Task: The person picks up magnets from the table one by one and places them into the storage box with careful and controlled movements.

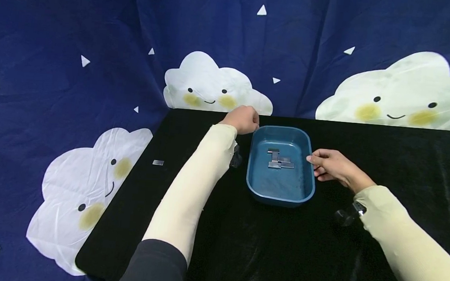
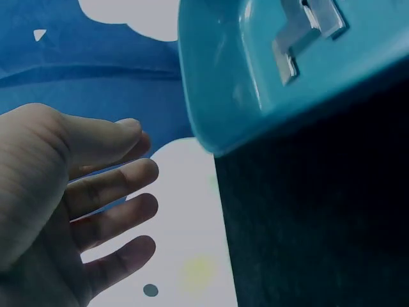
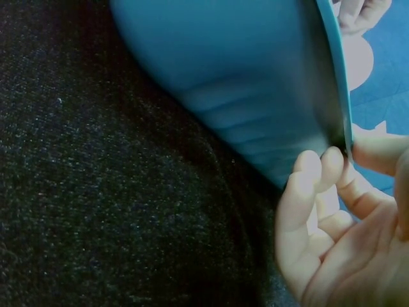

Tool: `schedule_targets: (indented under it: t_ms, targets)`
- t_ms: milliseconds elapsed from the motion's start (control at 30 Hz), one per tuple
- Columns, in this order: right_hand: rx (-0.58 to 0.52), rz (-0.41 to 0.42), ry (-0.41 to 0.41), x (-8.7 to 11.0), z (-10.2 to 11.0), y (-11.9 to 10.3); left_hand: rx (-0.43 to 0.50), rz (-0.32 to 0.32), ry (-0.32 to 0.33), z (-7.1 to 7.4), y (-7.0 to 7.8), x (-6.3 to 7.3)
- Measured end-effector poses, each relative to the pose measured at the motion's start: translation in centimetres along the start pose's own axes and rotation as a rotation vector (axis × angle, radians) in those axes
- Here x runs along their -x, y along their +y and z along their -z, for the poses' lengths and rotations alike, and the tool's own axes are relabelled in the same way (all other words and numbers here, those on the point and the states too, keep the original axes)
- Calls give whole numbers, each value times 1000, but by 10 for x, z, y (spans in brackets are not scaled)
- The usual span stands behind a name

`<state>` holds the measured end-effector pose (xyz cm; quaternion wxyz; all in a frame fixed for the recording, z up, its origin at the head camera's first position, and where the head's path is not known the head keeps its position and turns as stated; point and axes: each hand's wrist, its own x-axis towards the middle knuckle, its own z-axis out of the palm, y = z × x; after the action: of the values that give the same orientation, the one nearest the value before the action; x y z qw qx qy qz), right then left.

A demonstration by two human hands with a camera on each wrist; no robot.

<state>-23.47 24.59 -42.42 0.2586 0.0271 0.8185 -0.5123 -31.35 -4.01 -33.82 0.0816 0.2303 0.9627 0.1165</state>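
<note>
A blue rectangular plastic bin (image 1: 279,199) stands on the black table. Several small shiny metal blocks (image 1: 274,165) lie together on its floor; part of the group also shows in the left wrist view. My right hand (image 1: 332,166) pinches the bin's right rim, thumb on the inside and fingers under the lip, as the right wrist view shows. Near the far left corner of the bin is my left hand (image 1: 243,119). In the left wrist view that hand (image 2: 83,192) has loosely bent fingers, holds nothing and is apart from the bin.
One more flat metal block (image 1: 158,162) lies on the black tabletop (image 1: 217,241), left of my left forearm. A dark blue curtain (image 1: 226,21) with white clouds and triangles hangs behind the table and along its left side.
</note>
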Motion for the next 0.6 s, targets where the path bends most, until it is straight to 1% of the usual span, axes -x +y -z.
schedule_targets:
  t_ms: [333,467,600]
  targets:
    - [7,5,-12,0,2,2,-23,-14,-5,12,-22,20]
    - [10,0,-12,0,1,0,-36,-24,-6,13,-32,29]
    - [15,5,-11,0,0,-1,-33,-22,-7,9,-44,42]
